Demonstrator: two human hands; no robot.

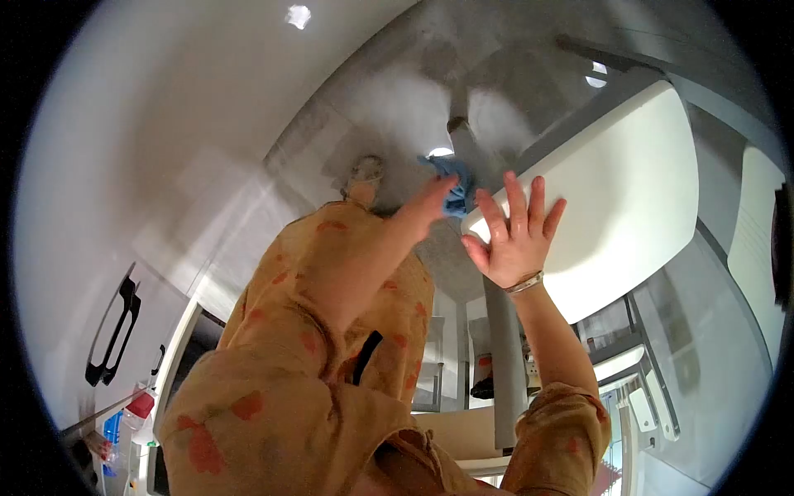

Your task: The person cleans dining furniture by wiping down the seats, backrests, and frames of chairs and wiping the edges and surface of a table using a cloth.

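My left hand (432, 201) is closed around a crumpled blue cloth (456, 188), which hangs beside the corner of a white slab with rounded corners (633, 178). Slight blur softens the fingers there. My right hand (517, 244) is spread palm down over the near left edge of that slab, with a bracelet (524, 283) at its wrist. It holds nothing, and I cannot tell whether the palm is pressing on the surface.
Grey tiled floor (364, 107) lies ahead, with my foot (364, 178) on it. At left stands a pale cabinet with black handles (116, 331). A grey post (500, 364) rises below the slab. Another white panel (757, 248) is at far right.
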